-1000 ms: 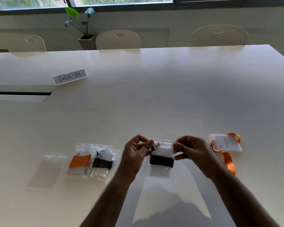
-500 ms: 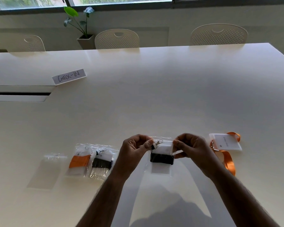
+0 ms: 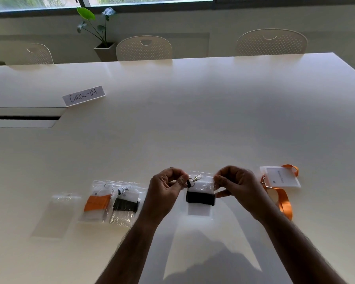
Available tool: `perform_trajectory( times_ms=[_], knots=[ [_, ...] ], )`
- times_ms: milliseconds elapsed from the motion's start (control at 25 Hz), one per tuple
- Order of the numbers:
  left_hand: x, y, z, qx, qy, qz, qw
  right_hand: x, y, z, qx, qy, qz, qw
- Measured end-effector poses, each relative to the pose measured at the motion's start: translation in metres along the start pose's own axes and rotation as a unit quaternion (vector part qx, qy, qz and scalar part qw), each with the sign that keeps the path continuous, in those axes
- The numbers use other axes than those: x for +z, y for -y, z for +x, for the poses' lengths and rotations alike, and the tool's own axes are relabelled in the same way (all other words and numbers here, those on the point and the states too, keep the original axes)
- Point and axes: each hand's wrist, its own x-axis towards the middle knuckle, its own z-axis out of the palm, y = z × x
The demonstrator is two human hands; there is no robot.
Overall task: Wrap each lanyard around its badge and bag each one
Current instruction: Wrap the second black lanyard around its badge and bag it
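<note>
A clear, glossy bag (image 3: 200,193) is held just above the white bench (image 3: 193,119), low and centre. Inside it sits a flat white badge wound with a black lanyard (image 3: 200,198); a metal clip pokes up near the bag's mouth. The left hand (image 3: 166,189) pinches the bag's top left corner, and the right hand (image 3: 237,185) pinches the top right; both grips are pressed tight on the plastic. The fingertips are mostly hidden behind knuckles, and the seal is too faint to judge. To the left lie two filled bags (image 3: 113,201) and an empty one (image 3: 55,214). To the right lies an unwrapped badge (image 3: 280,177) with its orange lanyard (image 3: 283,201). Compared with half a second ago, hands and bag are nearly unmoved.
</note>
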Motion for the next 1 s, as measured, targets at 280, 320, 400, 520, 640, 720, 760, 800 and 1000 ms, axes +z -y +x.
perform_trajectory(
  times_ms=[280, 320, 400, 520, 640, 720, 760, 800, 1000],
  knots=[
    [-0.001, -0.003, 0.003, -0.057, 0.025, -0.053, 0.997, -0.004, 0.001, 0.0, -0.015, -0.002, 0.008, 1.0],
    [-0.001, -0.004, 0.004, -0.063, 0.03, -0.058, 0.996, -0.003, 0.002, 0.0, -0.015, 0.003, 0.006, 1.0],
    [-0.001, -0.004, 0.005, -0.07, 0.038, -0.064, 0.995, -0.002, 0.001, 0.0, -0.014, 0.011, 0.007, 1.0],
    [-0.001, -0.005, 0.005, -0.07, 0.029, -0.062, 0.995, 0.001, 0.002, 0.0, -0.013, 0.01, 0.015, 1.0],
    [0.002, -0.004, 0.004, -0.062, 0.013, -0.052, 0.997, 0.007, 0.001, 0.004, -0.017, 0.005, -0.049, 0.999],
    [0.004, -0.002, 0.003, -0.05, -0.003, -0.028, 0.998, 0.013, -0.001, 0.007, -0.023, -0.001, -0.082, 0.996],
    [0.005, -0.001, 0.003, -0.045, -0.011, -0.017, 0.999, 0.015, -0.002, 0.008, -0.025, -0.004, -0.092, 0.995],
    [0.006, 0.0, 0.003, -0.039, -0.015, -0.007, 0.999, 0.016, -0.002, 0.009, -0.028, -0.009, -0.107, 0.994],
    [0.01, 0.0, 0.002, -0.02, -0.013, 0.028, 0.999, 0.025, 0.0, 0.004, -0.05, -0.058, -0.224, 0.972]
  ],
)
